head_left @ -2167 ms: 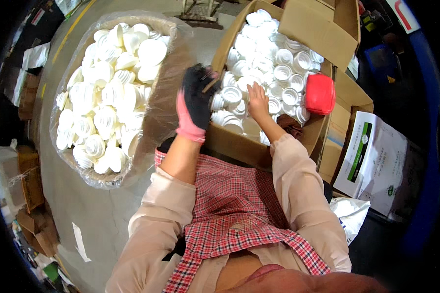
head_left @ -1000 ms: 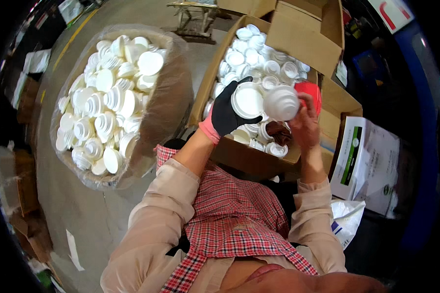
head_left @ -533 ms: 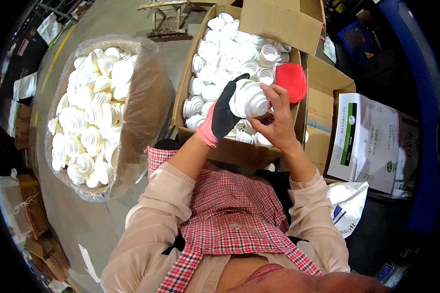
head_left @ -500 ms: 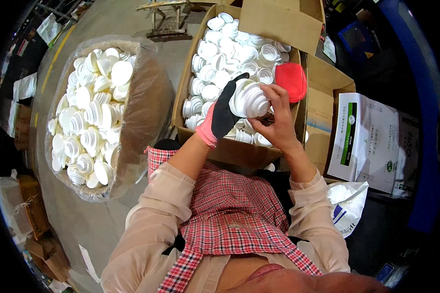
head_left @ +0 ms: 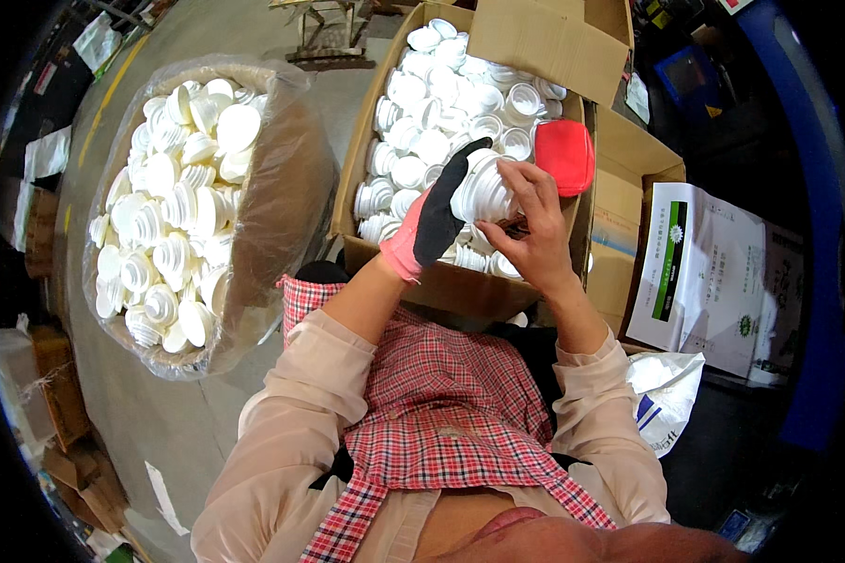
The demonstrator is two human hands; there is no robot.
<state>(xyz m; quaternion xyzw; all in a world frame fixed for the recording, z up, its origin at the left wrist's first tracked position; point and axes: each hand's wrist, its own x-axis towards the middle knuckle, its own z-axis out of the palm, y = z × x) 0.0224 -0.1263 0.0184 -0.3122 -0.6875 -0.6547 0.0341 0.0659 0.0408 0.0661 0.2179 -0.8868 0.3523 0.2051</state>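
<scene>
My left hand (head_left: 434, 220), in a black and pink glove, is closed round the left side of a white ringed plastic piece (head_left: 482, 195). This piece is round and stepped, with its narrower end turned to the right. Bare, my right hand (head_left: 543, 233) has its bent fingers and thumb on the right side of the same piece. Both hands are above the near part of a cardboard box (head_left: 460, 287) heaped with similar white pieces (head_left: 432, 145). A red pouch-like thing (head_left: 563, 158) lies on the heap, just beyond my right hand.
To the left stands a plastic-lined box (head_left: 277, 188) full of off-white stepped pieces. An open cardboard carton (head_left: 618, 178) and a white printed carton (head_left: 704, 272) are on the right, near a white sack (head_left: 665, 394). A raised box flap (head_left: 545, 52) covers the far right corner.
The white piece has turned slightly between my hands, showing more of its ringed side. My left thumb points further up. The whole view has shifted a little.
</scene>
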